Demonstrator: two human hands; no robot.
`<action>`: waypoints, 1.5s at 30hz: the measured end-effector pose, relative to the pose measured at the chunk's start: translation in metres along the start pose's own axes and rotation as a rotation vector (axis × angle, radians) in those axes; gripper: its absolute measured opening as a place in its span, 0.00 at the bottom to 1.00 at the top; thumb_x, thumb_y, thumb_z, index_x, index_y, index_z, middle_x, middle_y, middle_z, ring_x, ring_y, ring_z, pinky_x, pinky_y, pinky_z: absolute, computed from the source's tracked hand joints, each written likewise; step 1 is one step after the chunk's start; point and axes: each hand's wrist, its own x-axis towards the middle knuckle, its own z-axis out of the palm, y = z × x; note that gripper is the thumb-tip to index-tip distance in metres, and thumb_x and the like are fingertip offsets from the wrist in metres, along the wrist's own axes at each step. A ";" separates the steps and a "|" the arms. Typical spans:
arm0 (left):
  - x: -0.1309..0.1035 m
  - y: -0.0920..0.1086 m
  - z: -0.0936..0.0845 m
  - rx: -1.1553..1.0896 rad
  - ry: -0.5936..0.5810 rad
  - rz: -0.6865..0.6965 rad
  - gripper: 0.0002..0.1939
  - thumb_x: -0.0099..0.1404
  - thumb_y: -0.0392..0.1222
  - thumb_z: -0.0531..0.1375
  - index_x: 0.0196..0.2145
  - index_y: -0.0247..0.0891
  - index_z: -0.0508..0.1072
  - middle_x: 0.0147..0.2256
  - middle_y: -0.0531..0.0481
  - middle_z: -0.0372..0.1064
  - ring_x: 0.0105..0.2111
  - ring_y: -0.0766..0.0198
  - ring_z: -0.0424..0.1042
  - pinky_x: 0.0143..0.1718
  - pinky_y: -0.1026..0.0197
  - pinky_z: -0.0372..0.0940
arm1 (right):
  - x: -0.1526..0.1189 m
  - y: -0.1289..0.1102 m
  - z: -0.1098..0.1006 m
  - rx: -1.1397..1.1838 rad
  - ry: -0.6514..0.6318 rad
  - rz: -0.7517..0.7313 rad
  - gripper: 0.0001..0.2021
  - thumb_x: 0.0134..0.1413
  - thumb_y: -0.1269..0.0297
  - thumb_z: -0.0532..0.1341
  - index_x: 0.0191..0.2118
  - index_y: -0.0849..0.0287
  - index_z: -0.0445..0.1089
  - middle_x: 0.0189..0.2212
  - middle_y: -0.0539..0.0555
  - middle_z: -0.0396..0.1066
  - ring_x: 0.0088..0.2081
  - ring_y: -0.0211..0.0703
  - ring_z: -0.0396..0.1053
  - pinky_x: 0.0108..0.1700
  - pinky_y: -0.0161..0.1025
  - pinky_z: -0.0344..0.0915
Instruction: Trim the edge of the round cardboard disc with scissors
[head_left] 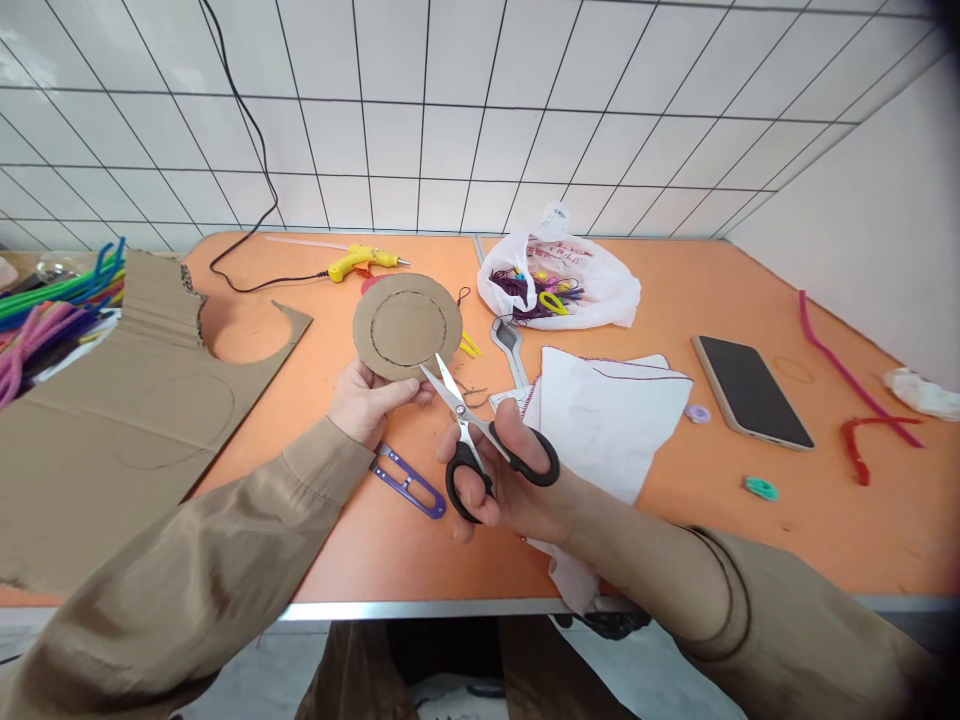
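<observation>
1. Where the tiled wall [390, 140] ends, the orange table [352, 570] begins and extends toward the operator.
2. Cardboard [75, 480]: flat at the left, a round cut-out along its far edge, curves drawn on its face.
3. Cloth [607, 420]: white, on the table right of center, reaching the near edge.
4. Bag [600, 285]: white, near the wall, opening toward the left, multicolored contents visible.
5. Left hand [365, 405]: pinches the disc [409, 325] at its near edge, thumb on the upper face.
6. Right hand [517, 500]: grips the scissors [460, 410], digits through the black handles.
7. Scissors: blades parted, tips at the disc's near edge; contact cannot be determined.
8. Phone [750, 390]: screen up, right of the cloth.
9. Disc: raised above the table, marked with an inner circle.
10. Glue gun [356, 262]: yellow, beyond the disc, nozzle toward the right.
11. Snips [409, 480]: purple, lying near the left hand.
</observation>
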 end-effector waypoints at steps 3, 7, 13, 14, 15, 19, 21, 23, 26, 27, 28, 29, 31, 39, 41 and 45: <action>0.001 -0.001 0.000 -0.007 0.010 0.019 0.16 0.44 0.38 0.74 0.32 0.34 0.77 0.28 0.47 0.78 0.27 0.61 0.76 0.29 0.61 0.73 | 0.000 0.001 0.000 0.020 -0.019 0.002 0.31 0.55 0.35 0.55 0.36 0.63 0.73 0.22 0.50 0.72 0.19 0.33 0.66 0.30 0.41 0.74; 0.002 -0.003 -0.001 -0.003 0.028 0.044 0.13 0.44 0.37 0.73 0.29 0.35 0.77 0.27 0.48 0.77 0.25 0.63 0.75 0.28 0.62 0.72 | 0.000 0.003 0.000 0.039 -0.002 0.010 0.31 0.56 0.35 0.53 0.37 0.64 0.73 0.22 0.50 0.73 0.20 0.34 0.67 0.30 0.41 0.73; 0.003 -0.004 0.000 0.016 0.055 0.054 0.14 0.44 0.38 0.74 0.29 0.34 0.78 0.28 0.49 0.77 0.25 0.65 0.74 0.29 0.62 0.71 | 0.000 0.004 0.000 0.020 0.009 0.030 0.32 0.56 0.35 0.53 0.37 0.64 0.72 0.21 0.51 0.72 0.19 0.34 0.66 0.29 0.41 0.74; 0.003 -0.004 0.000 0.021 0.058 0.053 0.14 0.44 0.39 0.74 0.29 0.34 0.77 0.27 0.49 0.77 0.24 0.65 0.74 0.28 0.62 0.71 | 0.000 0.003 0.000 0.019 0.009 0.034 0.32 0.56 0.35 0.53 0.36 0.64 0.72 0.21 0.50 0.72 0.18 0.33 0.66 0.29 0.41 0.74; 0.003 -0.004 0.001 0.028 0.059 0.052 0.14 0.44 0.40 0.74 0.29 0.34 0.77 0.27 0.49 0.77 0.24 0.65 0.73 0.28 0.61 0.71 | 0.000 0.003 0.000 0.021 0.010 0.040 0.32 0.56 0.35 0.53 0.36 0.64 0.72 0.20 0.50 0.71 0.18 0.32 0.65 0.28 0.41 0.74; 0.002 -0.005 0.002 0.049 0.052 0.075 0.14 0.45 0.40 0.74 0.28 0.35 0.77 0.26 0.50 0.76 0.23 0.65 0.72 0.28 0.61 0.70 | -0.001 0.001 0.000 0.062 0.013 0.046 0.30 0.57 0.36 0.53 0.36 0.64 0.72 0.20 0.49 0.70 0.17 0.32 0.64 0.28 0.40 0.75; 0.001 -0.006 0.002 0.063 0.057 0.090 0.13 0.45 0.40 0.74 0.28 0.35 0.76 0.26 0.50 0.76 0.23 0.65 0.72 0.28 0.61 0.70 | -0.001 0.001 0.000 0.083 -0.003 0.036 0.30 0.58 0.38 0.52 0.36 0.64 0.72 0.20 0.49 0.71 0.17 0.31 0.65 0.28 0.40 0.75; 0.001 -0.006 0.002 0.096 0.074 0.101 0.13 0.45 0.41 0.73 0.28 0.35 0.76 0.27 0.50 0.76 0.23 0.65 0.73 0.29 0.61 0.70 | -0.001 0.002 -0.001 0.093 -0.015 0.036 0.30 0.59 0.38 0.51 0.37 0.64 0.73 0.20 0.49 0.71 0.17 0.31 0.65 0.28 0.40 0.75; 0.001 -0.005 0.004 0.148 0.097 0.119 0.14 0.45 0.42 0.73 0.28 0.35 0.76 0.27 0.49 0.77 0.24 0.63 0.74 0.30 0.60 0.72 | -0.001 0.003 -0.002 0.092 -0.017 0.046 0.30 0.59 0.38 0.51 0.37 0.64 0.73 0.20 0.48 0.70 0.17 0.31 0.65 0.28 0.40 0.75; 0.001 -0.005 0.004 0.153 0.102 0.124 0.14 0.45 0.42 0.73 0.28 0.35 0.76 0.27 0.49 0.77 0.25 0.63 0.75 0.30 0.60 0.72 | 0.000 0.003 -0.002 0.093 -0.021 0.045 0.30 0.59 0.37 0.51 0.37 0.64 0.73 0.20 0.48 0.70 0.17 0.31 0.65 0.28 0.40 0.75; 0.001 -0.005 0.005 0.150 0.107 0.126 0.14 0.44 0.42 0.73 0.27 0.35 0.76 0.27 0.49 0.77 0.25 0.63 0.75 0.30 0.60 0.72 | 0.000 0.003 -0.003 0.096 -0.030 0.044 0.30 0.58 0.37 0.52 0.37 0.64 0.73 0.20 0.48 0.70 0.18 0.31 0.65 0.29 0.40 0.75; 0.001 -0.005 0.005 0.143 0.111 0.126 0.14 0.44 0.42 0.74 0.27 0.34 0.77 0.26 0.49 0.77 0.25 0.62 0.75 0.30 0.60 0.72 | 0.000 0.003 -0.003 0.100 -0.041 0.046 0.30 0.58 0.37 0.52 0.37 0.64 0.73 0.20 0.48 0.70 0.18 0.31 0.65 0.29 0.40 0.76; 0.001 -0.005 0.005 0.122 0.116 0.118 0.15 0.43 0.42 0.74 0.27 0.34 0.77 0.26 0.49 0.77 0.25 0.62 0.76 0.30 0.60 0.73 | 0.000 0.002 -0.004 0.112 -0.062 0.051 0.30 0.57 0.37 0.53 0.37 0.64 0.73 0.20 0.47 0.70 0.18 0.30 0.64 0.29 0.39 0.76; -0.003 -0.007 0.005 0.083 0.145 0.019 0.17 0.43 0.43 0.75 0.30 0.33 0.77 0.29 0.46 0.79 0.31 0.56 0.79 0.38 0.55 0.75 | 0.000 0.001 -0.003 0.112 -0.026 0.071 0.34 0.55 0.32 0.48 0.36 0.63 0.72 0.19 0.46 0.68 0.16 0.30 0.61 0.27 0.38 0.75; -0.005 -0.006 0.007 0.080 0.143 0.006 0.18 0.43 0.44 0.75 0.31 0.33 0.77 0.29 0.45 0.79 0.32 0.55 0.79 0.39 0.55 0.75 | 0.000 0.001 -0.003 0.112 -0.026 0.071 0.35 0.55 0.32 0.47 0.37 0.63 0.72 0.18 0.46 0.67 0.16 0.29 0.60 0.26 0.38 0.74; -0.007 -0.003 0.011 0.100 0.147 -0.011 0.19 0.43 0.45 0.75 0.31 0.32 0.78 0.30 0.44 0.79 0.34 0.54 0.79 0.39 0.55 0.75 | 0.000 0.001 -0.004 0.101 -0.024 0.064 0.35 0.55 0.32 0.46 0.37 0.62 0.72 0.18 0.45 0.66 0.15 0.29 0.60 0.26 0.37 0.74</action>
